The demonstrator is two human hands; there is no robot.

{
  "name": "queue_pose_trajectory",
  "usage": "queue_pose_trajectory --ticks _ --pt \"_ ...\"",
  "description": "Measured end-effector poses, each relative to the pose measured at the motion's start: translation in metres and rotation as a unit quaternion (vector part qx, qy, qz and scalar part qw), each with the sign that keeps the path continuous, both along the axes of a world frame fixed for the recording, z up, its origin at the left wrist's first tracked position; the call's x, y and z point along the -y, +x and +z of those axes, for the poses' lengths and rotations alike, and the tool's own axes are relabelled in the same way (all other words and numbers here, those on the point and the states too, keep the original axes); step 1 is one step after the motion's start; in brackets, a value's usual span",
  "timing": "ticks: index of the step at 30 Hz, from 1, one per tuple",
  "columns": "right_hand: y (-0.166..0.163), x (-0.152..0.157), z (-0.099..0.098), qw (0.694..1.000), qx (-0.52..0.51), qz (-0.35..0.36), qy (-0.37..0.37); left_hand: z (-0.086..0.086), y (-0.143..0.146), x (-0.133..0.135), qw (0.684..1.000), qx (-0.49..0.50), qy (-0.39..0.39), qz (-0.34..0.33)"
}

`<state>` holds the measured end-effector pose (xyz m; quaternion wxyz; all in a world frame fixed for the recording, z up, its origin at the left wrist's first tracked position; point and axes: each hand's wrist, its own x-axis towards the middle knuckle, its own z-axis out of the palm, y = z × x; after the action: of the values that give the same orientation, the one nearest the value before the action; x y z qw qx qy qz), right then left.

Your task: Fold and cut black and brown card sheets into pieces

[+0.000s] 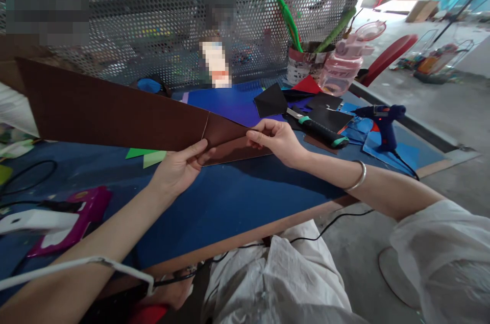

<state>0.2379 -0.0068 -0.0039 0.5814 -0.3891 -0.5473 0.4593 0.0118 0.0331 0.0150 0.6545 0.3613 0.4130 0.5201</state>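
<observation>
A long brown sheet (pixel 115 109), stiff like card, is held up at a slant above the blue table. A crease or seam crosses it near my left hand. My left hand (pixel 178 168) pinches its lower edge at that line, thumb in front. At the narrower right end, my right hand (pixel 277 140) has thumb and fingers closed on the upper edge. Beneath this end, another brown piece (pixel 237 150) lies low over the table; whether the two are joined I cannot tell. Green paper pieces (pixel 153 158) stick out under the sheet.
A utility knife (pixel 323 130) lies on black scraps to the right. Beyond it a blue glue gun (pixel 386 122) stands with its cord trailing. A pink bottle (pixel 342 66) and a tool pot (pixel 306 64) stand before the perforated metal panel (pixel 153 18). A purple-and-white device (pixel 72 222) sits at left.
</observation>
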Motion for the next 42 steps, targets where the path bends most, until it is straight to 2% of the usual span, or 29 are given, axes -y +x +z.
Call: queue_pose_trajectory --ticks 22,33,42 --pt "0.002 0.001 0.000 1.000 0.012 -0.007 -0.002 -0.005 -0.004 -0.002 1.000 -0.003 0.001 -0.010" --pt "0.001 0.001 -0.001 0.997 -0.047 0.014 -0.063 -0.004 -0.005 -0.003 1.000 0.004 -0.006 -0.001" --pt "0.005 -0.009 -0.006 0.997 -0.055 -0.030 -0.036 -0.001 -0.003 -0.007 0.999 0.036 -0.007 0.016"
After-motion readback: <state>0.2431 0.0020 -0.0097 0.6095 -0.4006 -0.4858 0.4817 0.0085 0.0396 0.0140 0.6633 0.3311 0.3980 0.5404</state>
